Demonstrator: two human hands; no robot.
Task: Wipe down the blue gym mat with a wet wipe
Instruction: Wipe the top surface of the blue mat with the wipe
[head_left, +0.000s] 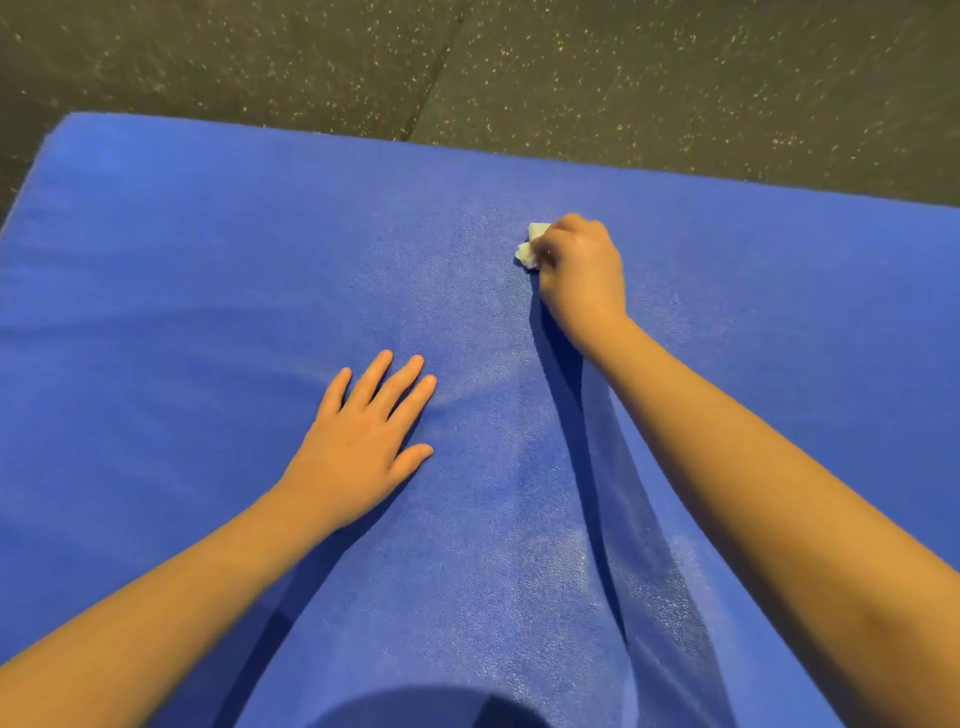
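A blue gym mat (208, 291), padded with a fine pebbled skin and a rounded far corner, lies on dark rubber floor (623, 78) flecked with pale specks and split by seams. The left hand (358, 447) rests flat on it, fingers straight and spread apart. Well beyond those fingertips, the right hand (582, 270) curls its fingers round a crumpled white wet wipe (530, 247), pressed to the mat, poking out past the knuckles

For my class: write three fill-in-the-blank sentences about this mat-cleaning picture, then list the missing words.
1. The right hand grips the wipe on the ____ mat.
2. The left hand lies flat on the mat, holding ____.
3. The wipe's colour is ____.
Missing words: blue; nothing; white.
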